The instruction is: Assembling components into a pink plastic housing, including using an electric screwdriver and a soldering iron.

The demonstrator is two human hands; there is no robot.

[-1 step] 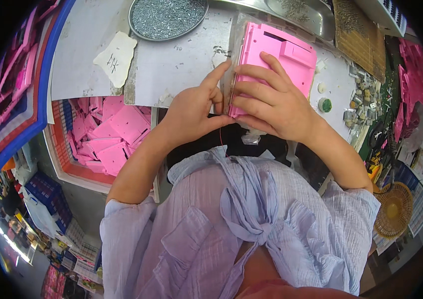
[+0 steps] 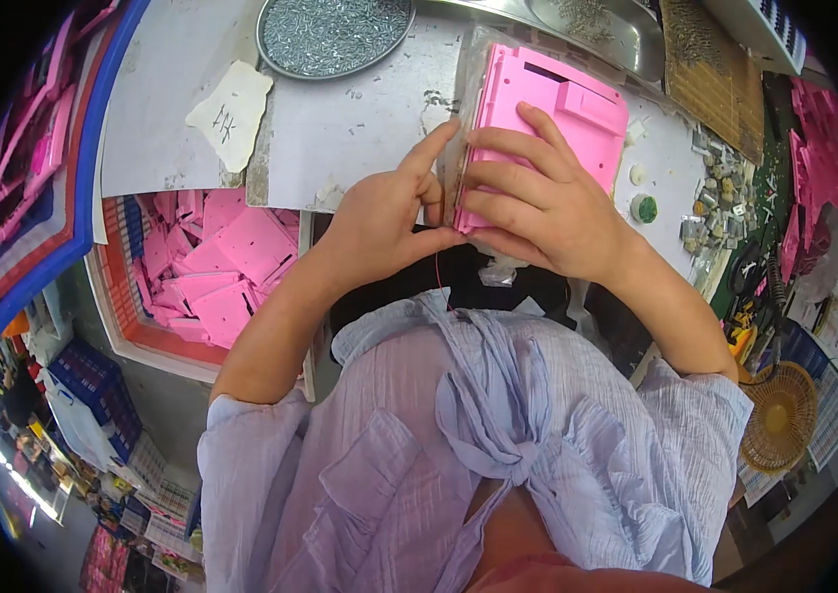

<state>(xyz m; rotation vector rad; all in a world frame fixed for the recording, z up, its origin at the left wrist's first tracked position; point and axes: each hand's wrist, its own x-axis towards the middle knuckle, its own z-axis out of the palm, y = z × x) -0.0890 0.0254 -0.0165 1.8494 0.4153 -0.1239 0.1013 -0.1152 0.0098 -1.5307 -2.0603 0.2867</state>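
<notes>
A pink plastic case (image 2: 577,104) lies on the worktable, a slot and a raised box-shaped part on its face. My right hand (image 2: 562,203) grips it, with the fingers spread over its face to the left edge and the thumb along the near side. At that left edge is my left hand (image 2: 379,222), its index finger stretched out and its thumb apart, reaching the case's near corner. The other left fingers curl in, and what lies under them is hidden. A thin red wire (image 2: 438,267) hangs below that corner.
A round metal tray (image 2: 263,44) of small screws stands at the far left, near a torn white card (image 2: 229,119). Pink parts fill a crate (image 2: 123,336) at left. Small metal pieces (image 2: 711,212) and a green-topped round item (image 2: 643,208) lie right; a wicker basket (image 2: 780,415) sits lower right.
</notes>
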